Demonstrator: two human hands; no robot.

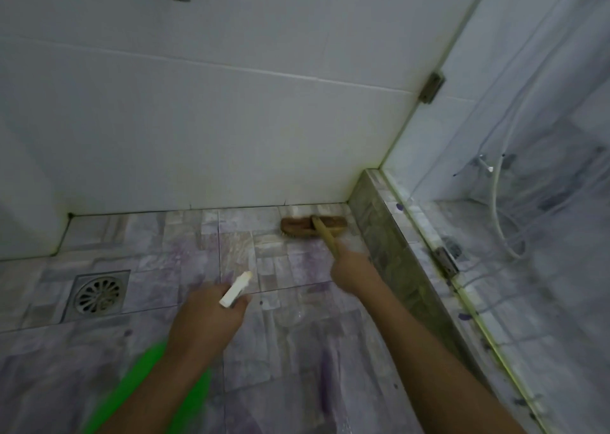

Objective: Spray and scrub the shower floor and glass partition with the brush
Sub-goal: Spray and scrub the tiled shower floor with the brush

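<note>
A brown wooden scrub brush [312,226] rests bristles-down on the shower floor [158,245], in the far right corner where the wall meets the tiled curb. My right hand [351,268] grips its slanting wooden handle. My left hand [209,318] is closed around a spray bottle; its white nozzle [236,289] points forward over the floor, and the green body [155,384] shows blurred below my wrist. The glass partition [528,176] stands on the curb at the right, streaked and spotted. Purple stains mark the grey floor tiles.
A square metal drain [99,295] sits in the floor at the left. White wall tiles [211,119] rise behind the floor. The raised tiled curb [383,232] runs along the right, with metal glass clamps [446,261] on it. A hose shows through the glass.
</note>
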